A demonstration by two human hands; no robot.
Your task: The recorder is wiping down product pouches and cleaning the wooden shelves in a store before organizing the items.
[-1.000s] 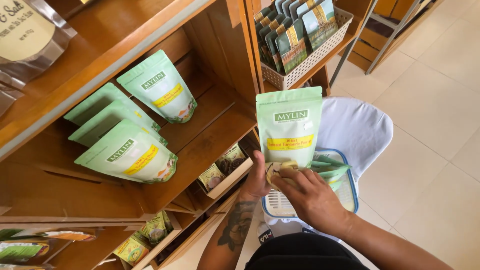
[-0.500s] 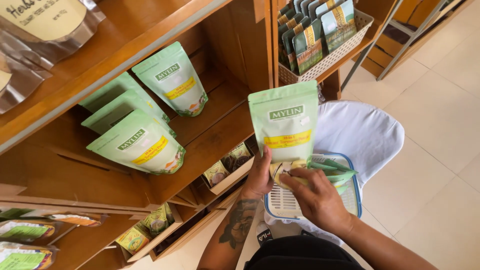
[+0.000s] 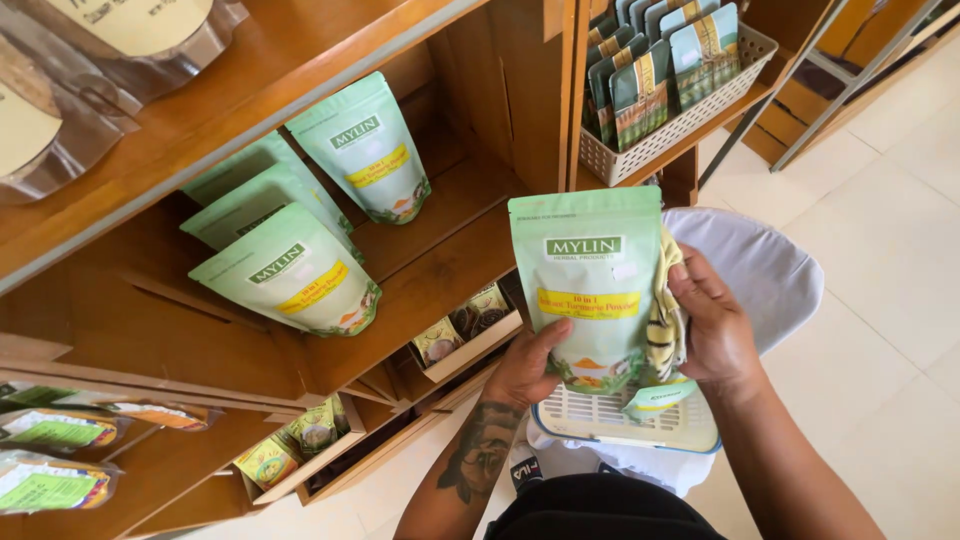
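Hands meet at five o'clock: left hand (image 3: 525,365) pinches the pale green stand-up pouch (image 3: 592,285) from below, right hand (image 3: 715,335) presses a striped yellow cloth (image 3: 664,320) against its edge. That low pinch looks precarious; the pouch may tip onto the white slotted basket (image 3: 625,420).

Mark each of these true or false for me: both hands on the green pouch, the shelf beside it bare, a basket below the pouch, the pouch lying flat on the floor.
1. Both the left hand and the right hand are on the green pouch. True.
2. The wooden shelf holds no pouches. False: several green pouches stand on it.
3. A white slotted basket sits below the held pouch. True.
4. The pouch lies flat on the floor. False: it is held upright in the air.
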